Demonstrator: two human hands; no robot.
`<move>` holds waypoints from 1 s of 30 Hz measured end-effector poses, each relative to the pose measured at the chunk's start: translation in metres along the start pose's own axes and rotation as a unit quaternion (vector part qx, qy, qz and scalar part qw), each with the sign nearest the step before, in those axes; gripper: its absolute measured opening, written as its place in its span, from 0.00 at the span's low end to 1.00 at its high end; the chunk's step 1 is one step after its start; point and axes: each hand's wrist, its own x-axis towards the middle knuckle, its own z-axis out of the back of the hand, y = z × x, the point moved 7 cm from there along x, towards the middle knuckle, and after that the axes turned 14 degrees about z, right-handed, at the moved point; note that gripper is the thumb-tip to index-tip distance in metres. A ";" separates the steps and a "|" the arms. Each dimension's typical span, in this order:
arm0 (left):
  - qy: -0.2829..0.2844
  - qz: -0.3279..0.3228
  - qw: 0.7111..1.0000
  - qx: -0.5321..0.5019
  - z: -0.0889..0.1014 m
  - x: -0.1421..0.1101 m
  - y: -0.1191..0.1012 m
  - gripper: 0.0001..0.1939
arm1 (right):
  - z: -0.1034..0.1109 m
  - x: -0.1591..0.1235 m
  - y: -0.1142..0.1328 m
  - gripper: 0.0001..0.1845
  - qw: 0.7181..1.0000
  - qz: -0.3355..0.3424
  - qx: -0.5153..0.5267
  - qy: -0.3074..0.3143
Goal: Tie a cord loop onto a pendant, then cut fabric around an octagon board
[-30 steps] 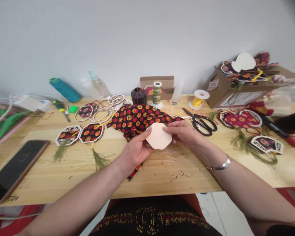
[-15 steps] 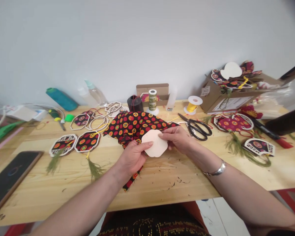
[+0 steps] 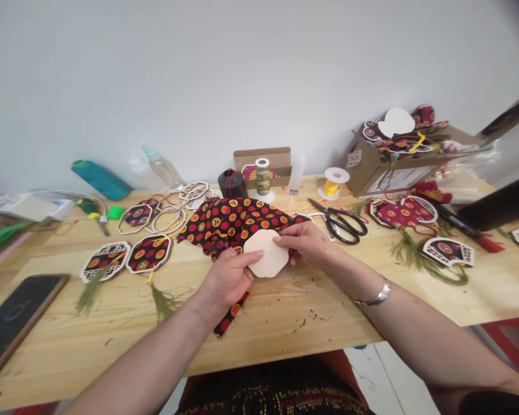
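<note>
Both my hands hold a pale, scallop-edged card cutout (image 3: 266, 260) just above the wooden table (image 3: 285, 317). My left hand (image 3: 227, 279) pinches its left edge, thumb on top. At the right edge, my right hand (image 3: 305, 242) grips it with thumb and fingers closed; a silver bracelet (image 3: 374, 294) sits on that wrist. Under and behind the cutout lies a crumpled black cloth with red and yellow circles (image 3: 233, 222); a strip of it trails down below my left hand.
Black scissors (image 3: 339, 219) lie right of my hands. Finished ornaments with green tassels (image 3: 149, 253) rest at left, more (image 3: 447, 253) at right. Thread spools (image 3: 262, 173), a yellow spool (image 3: 334, 183), a cardboard box (image 3: 393, 158) and bottles line the back. A phone (image 3: 12, 317) lies at front left.
The view has shifted, so everything sits a little further left in the picture. My hands keep the same hold on the cutout over the cloth.
</note>
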 end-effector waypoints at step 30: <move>-0.069 0.054 0.996 -0.024 0.011 0.005 -0.007 0.27 | 0.099 -0.040 0.049 0.13 0.574 -0.003 -0.818 0.040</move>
